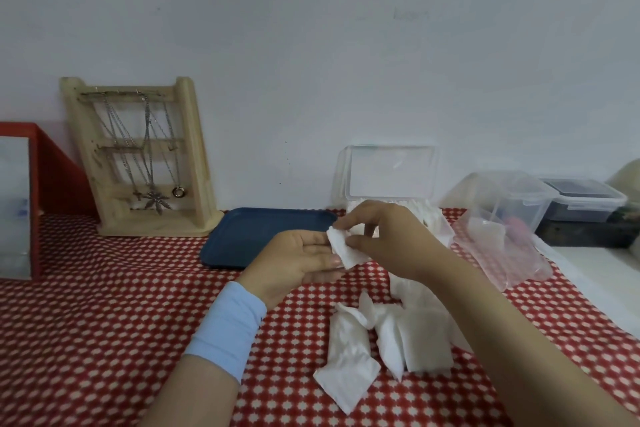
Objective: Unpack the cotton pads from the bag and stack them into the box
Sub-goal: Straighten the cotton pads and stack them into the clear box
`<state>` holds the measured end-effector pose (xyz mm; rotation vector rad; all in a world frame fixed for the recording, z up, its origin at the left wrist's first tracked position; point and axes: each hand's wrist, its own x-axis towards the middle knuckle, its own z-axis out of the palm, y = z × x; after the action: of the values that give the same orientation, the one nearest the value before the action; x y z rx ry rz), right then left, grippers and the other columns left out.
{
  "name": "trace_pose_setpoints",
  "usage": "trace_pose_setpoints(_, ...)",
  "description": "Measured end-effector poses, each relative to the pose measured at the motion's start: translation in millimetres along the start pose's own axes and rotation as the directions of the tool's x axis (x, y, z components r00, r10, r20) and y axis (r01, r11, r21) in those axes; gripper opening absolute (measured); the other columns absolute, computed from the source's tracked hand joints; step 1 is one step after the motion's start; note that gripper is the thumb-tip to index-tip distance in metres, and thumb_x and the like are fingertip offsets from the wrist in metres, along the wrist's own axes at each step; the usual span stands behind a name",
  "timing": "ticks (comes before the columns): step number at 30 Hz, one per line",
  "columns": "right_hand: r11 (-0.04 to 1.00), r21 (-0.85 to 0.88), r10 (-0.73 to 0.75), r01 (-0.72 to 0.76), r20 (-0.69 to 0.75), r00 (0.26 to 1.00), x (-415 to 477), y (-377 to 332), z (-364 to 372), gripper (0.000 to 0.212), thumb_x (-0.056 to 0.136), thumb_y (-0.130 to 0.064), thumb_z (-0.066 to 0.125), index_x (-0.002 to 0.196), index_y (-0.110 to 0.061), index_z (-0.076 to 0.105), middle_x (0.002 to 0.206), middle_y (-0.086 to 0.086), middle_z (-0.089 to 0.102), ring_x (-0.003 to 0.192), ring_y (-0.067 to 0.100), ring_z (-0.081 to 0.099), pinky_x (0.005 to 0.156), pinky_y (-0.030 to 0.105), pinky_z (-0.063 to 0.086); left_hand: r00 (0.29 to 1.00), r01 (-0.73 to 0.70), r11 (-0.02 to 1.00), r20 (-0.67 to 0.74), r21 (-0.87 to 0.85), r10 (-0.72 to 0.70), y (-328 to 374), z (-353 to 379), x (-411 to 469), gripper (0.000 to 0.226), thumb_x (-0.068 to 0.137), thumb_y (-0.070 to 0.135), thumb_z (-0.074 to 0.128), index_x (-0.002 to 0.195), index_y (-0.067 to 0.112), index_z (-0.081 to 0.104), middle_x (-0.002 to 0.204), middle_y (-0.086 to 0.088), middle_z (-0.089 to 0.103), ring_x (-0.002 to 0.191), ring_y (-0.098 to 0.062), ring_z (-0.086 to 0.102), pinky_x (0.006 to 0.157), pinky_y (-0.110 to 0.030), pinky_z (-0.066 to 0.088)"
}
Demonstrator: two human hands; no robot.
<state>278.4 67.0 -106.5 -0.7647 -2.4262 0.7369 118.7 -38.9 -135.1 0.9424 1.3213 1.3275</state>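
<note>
A white cotton pad [341, 248] is held above the red checked tablecloth. My right hand [388, 239] pinches its top and right edge. My left hand [298, 262] lies palm up with straight fingers under the pad's left side. Several loose white pads [374, 340] lie on the cloth below my right forearm. The clear plastic box [391, 177] stands behind my hands with its lid raised and white pads inside. A clear, pinkish plastic bag [502, 250] lies crumpled to the right.
A dark blue tray [242, 236] sits left of the box. A wooden necklace stand [142, 156] leans against the wall at left, beside a red-framed mirror [20, 201]. Lidded plastic containers [585, 201] stand at the far right.
</note>
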Motion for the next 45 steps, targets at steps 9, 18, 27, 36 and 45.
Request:
trace_pose_setpoints(9, 0.981, 0.180, 0.086, -0.079, -0.032, 0.996, 2, 4, -3, 0.027, 0.078, -0.023, 0.086, 0.102, -0.027, 0.077, 0.087, -0.015, 0.069, 0.065, -0.003, 0.057, 0.067, 0.009, 0.046, 0.999, 0.002, 0.999, 0.034, -0.038, 0.000, 1, -2, -1, 0.031, 0.089, -0.008, 0.067, 0.118, 0.003, 0.070, 0.109, -0.015, 0.077, 0.101, -0.025, 0.075, 0.081, -0.029, 0.063)
trace_pose_setpoints(18, 0.871, 0.434, 0.232, -0.229, 0.046, 0.972, 1, 8, -9, 0.027, 0.070, -0.012, 0.091, 0.092, -0.022, 0.080, 0.077, -0.003, 0.065, 0.066, 0.006, 0.060, 0.069, 0.022, 0.054, 0.997, 0.044, 0.996, 0.065, -0.074, -0.040, -2, 1, 2, 0.033, 0.090, -0.008, 0.066, 0.121, 0.003, 0.069, 0.114, -0.015, 0.076, 0.104, -0.025, 0.075, 0.079, -0.028, 0.063)
trace_pose_setpoints(27, 0.753, 0.640, 0.174, -0.152, 0.028, 0.984, -1, 0, -26, 0.010, 0.082, -0.004, 0.079, 0.089, -0.009, 0.073, 0.080, 0.006, 0.070, 0.061, 0.007, 0.062, 0.056, 0.020, 0.043, 0.999, 0.043, 0.995, -0.008, -0.086, -0.044, -2, 3, 4, 0.036, 0.089, -0.008, 0.068, 0.124, 0.003, 0.065, 0.112, -0.012, 0.077, 0.103, -0.027, 0.075, 0.079, -0.029, 0.063)
trace_pose_setpoints(36, 0.933, 0.327, 0.138, -0.153, 0.067, 0.988, 0, -1, -19, 0.036, 0.076, -0.009, 0.087, 0.105, -0.026, 0.074, 0.080, -0.005, 0.076, 0.072, 0.009, 0.070, 0.073, 0.022, 0.056, 0.996, 0.062, 0.998, 0.057, 0.032, -0.063, 5, 2, -3, 0.036, 0.086, -0.008, 0.072, 0.119, 0.006, 0.070, 0.111, -0.011, 0.078, 0.106, -0.026, 0.074, 0.088, -0.034, 0.062)
trace_pose_setpoints(45, 0.993, 0.057, 0.094, -0.100, 0.096, 0.991, 2, 5, -13, 0.052, 0.078, -0.025, 0.087, 0.125, -0.035, 0.067, 0.103, -0.016, 0.070, 0.062, -0.003, 0.059, 0.070, 0.015, 0.047, 0.994, 0.064, 0.995, 0.086, 0.076, -0.070, 4, 1, -2, 0.028, 0.095, -0.006, 0.060, 0.119, 0.005, 0.071, 0.113, -0.016, 0.076, 0.109, -0.031, 0.072, 0.093, -0.037, 0.060)
